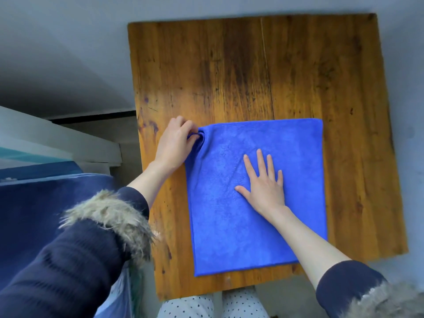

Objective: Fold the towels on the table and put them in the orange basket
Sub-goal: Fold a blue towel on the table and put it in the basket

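**Blue towel under my hands**

The blue towel (252, 203) lies flat on the wooden table (229, 65). My left hand (175, 143) pinches its far left corner, fingers curled. My right hand (263, 187) presses its middle, fingers straight and spread.

worn wooden table (252, 65), blue towel (229, 226) spread flat on its near half

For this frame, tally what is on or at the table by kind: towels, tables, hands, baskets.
Blue microfibre towel, flat on the table: 1
Worn brown wooden table: 1
Bare hands: 2, left hand pinching the towel's far left corner, right hand pressing flat on it
Orange baskets in view: 0
Total: 4
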A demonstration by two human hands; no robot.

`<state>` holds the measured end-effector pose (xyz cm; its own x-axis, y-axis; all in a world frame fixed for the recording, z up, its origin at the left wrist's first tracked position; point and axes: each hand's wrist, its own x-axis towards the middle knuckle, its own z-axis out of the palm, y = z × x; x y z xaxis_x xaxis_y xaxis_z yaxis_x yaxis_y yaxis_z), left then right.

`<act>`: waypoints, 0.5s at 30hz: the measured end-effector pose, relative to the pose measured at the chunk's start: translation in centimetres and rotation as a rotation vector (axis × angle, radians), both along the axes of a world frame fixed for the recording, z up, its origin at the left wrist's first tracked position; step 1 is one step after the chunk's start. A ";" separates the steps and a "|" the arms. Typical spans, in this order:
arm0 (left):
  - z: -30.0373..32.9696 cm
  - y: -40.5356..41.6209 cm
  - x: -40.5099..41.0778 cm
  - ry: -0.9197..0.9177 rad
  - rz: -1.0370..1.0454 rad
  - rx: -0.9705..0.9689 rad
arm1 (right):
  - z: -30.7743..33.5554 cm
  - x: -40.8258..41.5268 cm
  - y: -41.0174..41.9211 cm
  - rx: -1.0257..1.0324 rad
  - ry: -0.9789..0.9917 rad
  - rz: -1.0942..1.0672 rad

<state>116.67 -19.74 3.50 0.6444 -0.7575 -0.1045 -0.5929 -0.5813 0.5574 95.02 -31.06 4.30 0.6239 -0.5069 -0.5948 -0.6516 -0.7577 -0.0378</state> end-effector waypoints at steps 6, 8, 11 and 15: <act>-0.6 1.6 2.3 0.050 0.296 0.080 | -0.1 0.1 0.1 -0.007 0.011 0.002; -0.5 2.0 2.5 0.031 0.337 0.077 | -0.1 0.0 0.1 -0.009 0.013 0.005; 0.1 2.3 1.3 -0.099 0.292 -0.003 | -0.1 0.0 0.1 -0.004 0.018 0.012; 0.0 2.6 -3.4 -0.241 -0.076 -0.001 | -0.2 -0.1 0.0 -0.006 0.010 0.012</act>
<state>113.31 -17.13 3.55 0.5921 -0.8046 0.0455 -0.7504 -0.5298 0.3953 94.91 -31.05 4.14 0.6241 -0.5029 -0.5980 -0.6424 -0.7659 -0.0264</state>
